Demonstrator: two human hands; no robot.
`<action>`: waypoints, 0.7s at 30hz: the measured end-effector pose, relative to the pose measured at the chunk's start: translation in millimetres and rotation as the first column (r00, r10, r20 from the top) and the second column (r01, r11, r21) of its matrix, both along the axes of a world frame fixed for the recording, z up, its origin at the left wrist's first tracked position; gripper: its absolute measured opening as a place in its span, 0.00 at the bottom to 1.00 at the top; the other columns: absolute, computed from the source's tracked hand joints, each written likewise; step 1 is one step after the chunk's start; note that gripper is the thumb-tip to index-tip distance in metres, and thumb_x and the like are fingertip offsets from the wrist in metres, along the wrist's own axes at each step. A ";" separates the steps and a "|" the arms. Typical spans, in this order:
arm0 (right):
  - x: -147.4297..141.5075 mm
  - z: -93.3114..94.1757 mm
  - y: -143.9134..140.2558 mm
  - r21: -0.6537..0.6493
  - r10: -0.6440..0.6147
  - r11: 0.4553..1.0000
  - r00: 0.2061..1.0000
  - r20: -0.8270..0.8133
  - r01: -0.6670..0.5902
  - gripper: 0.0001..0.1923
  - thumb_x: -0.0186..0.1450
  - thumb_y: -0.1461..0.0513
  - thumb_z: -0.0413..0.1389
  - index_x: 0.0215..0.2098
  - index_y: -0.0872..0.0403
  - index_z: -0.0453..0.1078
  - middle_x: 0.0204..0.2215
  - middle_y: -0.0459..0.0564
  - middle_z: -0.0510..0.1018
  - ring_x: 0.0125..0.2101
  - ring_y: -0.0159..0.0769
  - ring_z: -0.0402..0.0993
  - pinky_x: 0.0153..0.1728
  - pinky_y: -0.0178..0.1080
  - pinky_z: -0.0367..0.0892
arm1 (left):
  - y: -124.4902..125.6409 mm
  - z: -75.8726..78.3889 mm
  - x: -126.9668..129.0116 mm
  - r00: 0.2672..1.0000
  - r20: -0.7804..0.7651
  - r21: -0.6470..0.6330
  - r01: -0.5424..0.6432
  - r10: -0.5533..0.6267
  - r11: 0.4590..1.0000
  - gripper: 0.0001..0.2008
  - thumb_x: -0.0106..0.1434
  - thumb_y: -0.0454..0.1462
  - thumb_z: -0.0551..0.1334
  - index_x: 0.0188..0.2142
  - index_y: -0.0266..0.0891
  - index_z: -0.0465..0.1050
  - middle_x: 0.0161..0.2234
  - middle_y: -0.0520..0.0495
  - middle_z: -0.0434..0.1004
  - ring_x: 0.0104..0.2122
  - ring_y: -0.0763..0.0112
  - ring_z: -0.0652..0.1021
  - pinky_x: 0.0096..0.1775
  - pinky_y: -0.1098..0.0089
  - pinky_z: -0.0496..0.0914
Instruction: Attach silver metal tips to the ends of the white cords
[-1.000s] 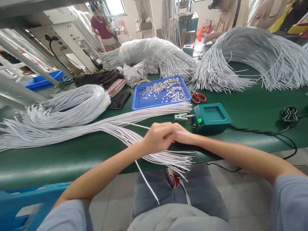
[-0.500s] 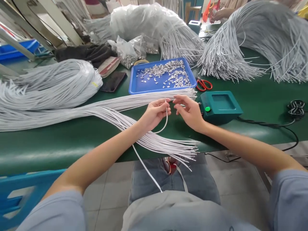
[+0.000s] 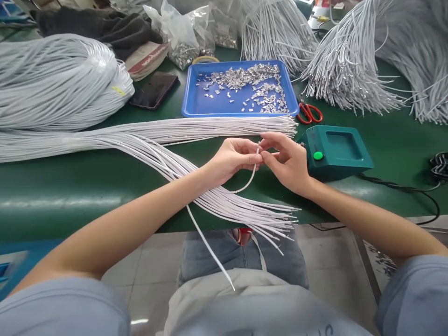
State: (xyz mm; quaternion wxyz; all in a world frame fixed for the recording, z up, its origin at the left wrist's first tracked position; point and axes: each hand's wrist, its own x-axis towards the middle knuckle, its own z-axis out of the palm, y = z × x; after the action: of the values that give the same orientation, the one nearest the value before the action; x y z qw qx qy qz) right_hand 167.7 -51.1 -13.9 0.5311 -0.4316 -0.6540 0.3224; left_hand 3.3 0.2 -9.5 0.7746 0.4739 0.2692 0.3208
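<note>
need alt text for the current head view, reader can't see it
A person's left grip holds a white wire near its end, right grip at the tip, over a green table. Beyond lie a blue tray of metal pieces and red-handled scissors.

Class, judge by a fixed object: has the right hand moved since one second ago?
Yes: judged against the green box, the right hand has moved up the view, towards the blue tray.

Plastic and bright metal, from my end.
I make out smooth, plastic-looking white wires, shiny metal pieces, a glossy blue plastic tray, matt dark cloth.
</note>
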 end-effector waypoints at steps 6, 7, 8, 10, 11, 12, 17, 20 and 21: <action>-1.5 10.7 -2.3 -0.064 -0.011 0.998 0.999 -0.038 0.009 0.15 0.61 0.62 0.57 0.47 0.49 0.67 0.34 0.45 0.76 0.37 0.33 0.77 0.32 0.36 0.77 | -2.6 2.0 1.4 0.999 -0.044 0.048 -0.013 0.015 0.999 0.18 0.42 0.40 0.78 0.27 0.32 0.76 0.21 0.53 0.75 0.23 0.78 0.75 0.27 0.76 0.71; -1.3 11.4 -2.0 -0.065 -0.016 0.998 1.000 -0.026 0.014 0.15 0.61 0.62 0.57 0.47 0.49 0.67 0.34 0.45 0.76 0.37 0.34 0.77 0.31 0.36 0.76 | -3.0 2.0 1.5 0.999 -0.047 0.065 -0.013 0.016 0.998 0.18 0.42 0.40 0.78 0.27 0.32 0.76 0.21 0.53 0.75 0.23 0.78 0.75 0.28 0.76 0.71; -1.0 11.7 -1.6 -0.064 -0.023 0.998 1.000 -0.017 0.022 0.15 0.61 0.62 0.57 0.47 0.49 0.68 0.34 0.45 0.76 0.38 0.34 0.77 0.30 0.35 0.76 | -3.3 1.9 1.7 0.999 -0.050 0.080 -0.012 0.016 0.997 0.18 0.42 0.40 0.78 0.27 0.32 0.76 0.21 0.53 0.75 0.23 0.79 0.75 0.28 0.75 0.71; -0.4 11.9 -0.6 -0.064 -0.039 0.997 0.999 -0.008 0.038 0.15 0.61 0.63 0.57 0.47 0.48 0.68 0.33 0.45 0.77 0.37 0.34 0.77 0.28 0.35 0.75 | -3.7 1.8 2.1 0.998 -0.057 0.103 -0.012 0.018 0.995 0.17 0.43 0.40 0.78 0.26 0.32 0.75 0.21 0.53 0.74 0.22 0.79 0.74 0.28 0.75 0.70; -0.1 12.0 -0.1 -0.066 -0.046 0.997 0.999 -0.005 0.046 0.15 0.61 0.63 0.57 0.46 0.49 0.68 0.32 0.44 0.77 0.37 0.34 0.77 0.28 0.35 0.75 | -3.8 1.9 2.4 0.998 -0.061 0.109 -0.012 0.019 0.994 0.17 0.43 0.40 0.78 0.26 0.32 0.75 0.21 0.53 0.74 0.22 0.79 0.74 0.28 0.75 0.70; 0.1 12.2 0.4 -0.068 -0.053 0.996 0.999 -0.004 0.053 0.14 0.61 0.63 0.58 0.46 0.49 0.69 0.31 0.44 0.77 0.36 0.34 0.77 0.27 0.35 0.75 | -3.8 2.0 2.6 0.998 -0.065 0.112 -0.011 0.018 0.994 0.17 0.43 0.40 0.78 0.26 0.32 0.75 0.21 0.53 0.74 0.22 0.79 0.74 0.28 0.75 0.70; 1.2 15.5 2.2 -0.088 -0.077 0.993 0.997 -0.013 0.075 0.12 0.59 0.64 0.60 0.42 0.50 0.70 0.27 0.42 0.76 0.31 0.32 0.77 0.25 0.34 0.72 | -4.0 2.0 3.9 0.994 -0.099 0.160 -0.028 0.044 0.987 0.17 0.42 0.40 0.78 0.26 0.33 0.76 0.21 0.54 0.74 0.23 0.80 0.74 0.28 0.76 0.69; 2.6 15.1 3.7 -0.133 -0.078 0.988 0.997 -0.025 0.074 0.10 0.59 0.63 0.61 0.39 0.50 0.69 0.25 0.41 0.74 0.29 0.31 0.76 0.26 0.34 0.70 | -5.3 1.2 5.2 0.976 -0.177 0.268 -0.075 0.125 0.960 0.18 0.40 0.41 0.78 0.24 0.33 0.77 0.21 0.53 0.74 0.22 0.80 0.72 0.26 0.77 0.67; 3.1 14.3 4.4 -0.153 -0.075 0.986 0.996 -0.043 0.067 0.10 0.58 0.62 0.61 0.38 0.50 0.68 0.24 0.41 0.73 0.29 0.30 0.76 0.26 0.34 0.70 | -6.0 0.9 5.7 0.968 -0.197 0.312 -0.086 0.153 0.946 0.18 0.40 0.42 0.78 0.24 0.32 0.77 0.20 0.52 0.74 0.21 0.80 0.70 0.24 0.77 0.65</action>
State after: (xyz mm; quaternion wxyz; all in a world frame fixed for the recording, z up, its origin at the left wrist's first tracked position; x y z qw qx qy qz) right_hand 170.8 -46.6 0.4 0.5238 -0.4857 -0.5986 0.3626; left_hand 9.0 -5.8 -8.6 0.6380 0.6014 0.3294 0.3505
